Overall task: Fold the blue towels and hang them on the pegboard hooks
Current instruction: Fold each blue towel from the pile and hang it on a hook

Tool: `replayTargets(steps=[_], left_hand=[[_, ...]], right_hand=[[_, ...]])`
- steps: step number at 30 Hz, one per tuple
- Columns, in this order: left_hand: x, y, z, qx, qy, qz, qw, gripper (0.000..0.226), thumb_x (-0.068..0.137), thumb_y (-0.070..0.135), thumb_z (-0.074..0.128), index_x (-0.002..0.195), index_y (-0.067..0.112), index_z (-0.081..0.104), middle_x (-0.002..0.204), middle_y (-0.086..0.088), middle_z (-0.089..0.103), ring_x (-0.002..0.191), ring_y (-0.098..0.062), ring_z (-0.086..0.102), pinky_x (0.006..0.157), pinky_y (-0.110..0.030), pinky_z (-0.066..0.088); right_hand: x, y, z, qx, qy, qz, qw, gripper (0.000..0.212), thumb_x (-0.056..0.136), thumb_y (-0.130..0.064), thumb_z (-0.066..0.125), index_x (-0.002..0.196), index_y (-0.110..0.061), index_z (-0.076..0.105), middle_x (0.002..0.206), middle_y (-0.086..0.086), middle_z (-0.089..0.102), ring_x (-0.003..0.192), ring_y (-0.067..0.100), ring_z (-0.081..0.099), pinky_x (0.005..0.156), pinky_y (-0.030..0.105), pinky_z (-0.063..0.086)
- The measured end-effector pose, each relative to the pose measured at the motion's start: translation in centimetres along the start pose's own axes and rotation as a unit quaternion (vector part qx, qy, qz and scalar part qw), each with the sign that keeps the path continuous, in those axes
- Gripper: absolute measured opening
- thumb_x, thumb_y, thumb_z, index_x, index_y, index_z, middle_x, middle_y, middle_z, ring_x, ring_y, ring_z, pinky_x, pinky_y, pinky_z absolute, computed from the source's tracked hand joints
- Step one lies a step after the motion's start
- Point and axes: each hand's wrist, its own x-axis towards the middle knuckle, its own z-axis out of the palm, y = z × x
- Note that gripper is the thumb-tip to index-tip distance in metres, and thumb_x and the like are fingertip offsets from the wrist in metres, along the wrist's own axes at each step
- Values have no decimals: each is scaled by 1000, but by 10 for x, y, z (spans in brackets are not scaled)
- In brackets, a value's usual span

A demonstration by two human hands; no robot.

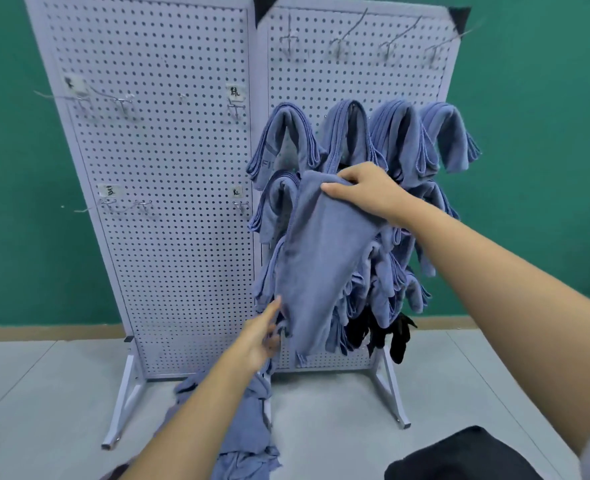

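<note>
- At the right panel of the pegboard [355, 81], you held one blue towel [317, 265] up in front of the rows already hung.
- Your right hand [362, 192] gripped the towel's top edge, fingers curled over the cloth and thumb pinching beneath, level with the middle row of hooks.
- Your left hand [257, 337] reached up with fingers stretched out, the forefinger touching the towel's lower left edge. It gripped nothing that could be seen.
- The towel hung long and loose from your right hand. It looked only partly folded, and it was not yet on a hook.
- Many folded towels [397, 133] were draped over hooks from the second row down, crowding the panel. Much of the job appeared done.
- The top row of hooks [338, 43] was bare, as were the hooks on the left panel [165, 150].
- A heap of unfolded blue towels [241, 427] lay on the floor [338, 403] at the foot of the stand, by your left forearm. That showed work left to do.
- Some black items [390, 334] hung near the bottom of the right panel. What they were could not be told.
</note>
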Motion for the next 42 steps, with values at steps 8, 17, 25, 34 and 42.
replayTargets(steps=[8, 17, 25, 34, 42], left_hand=[[-15, 4, 9, -272, -154, -21, 950, 72, 74, 62, 65, 121, 8, 63, 116, -15, 66, 93, -29, 66, 79, -35, 53], [-21, 66, -7, 70, -30, 89, 993, 30, 91, 22, 61, 114, 2, 62, 99, -14, 71, 83, -27, 68, 72, -40, 58], [-40, 112, -27, 235, -24, 164, 958, 25, 94, 23, 58, 108, 4, 66, 97, -11, 73, 85, -22, 68, 69, -32, 54], [-58, 136, -52, 174, -116, 260, 943, 31, 87, 9, 56, 118, 17, 60, 109, -5, 71, 92, -15, 68, 73, -25, 58], [-68, 135, -50, 105, -132, 263, 950, 47, 92, 0, 29, 67, 13, 67, 90, -12, 68, 71, -22, 63, 61, -30, 56]], right_hand=[[-26, 38, -39, 295, 87, 145, 940, 26, 92, -25, 63, 87, 0, 66, 80, 12, 63, 68, 19, 58, 61, 26, 47], [-78, 124, -12, 260, 53, 274, 924, 37, 94, -31, 58, 92, 6, 64, 81, 12, 60, 67, 21, 53, 58, 26, 41], [-95, 130, -3, 293, -83, 246, 920, 49, 84, -44, 67, 112, -4, 62, 93, 15, 64, 78, 27, 52, 62, 37, 42], [-78, 133, -15, 452, -100, 144, 874, 54, 63, -15, 79, 116, -13, 66, 111, 11, 70, 88, 18, 68, 80, 31, 58], [-79, 124, -9, 442, -58, 162, 880, 47, 92, 10, 44, 74, -18, 78, 88, 10, 71, 74, 21, 62, 74, 31, 52]])
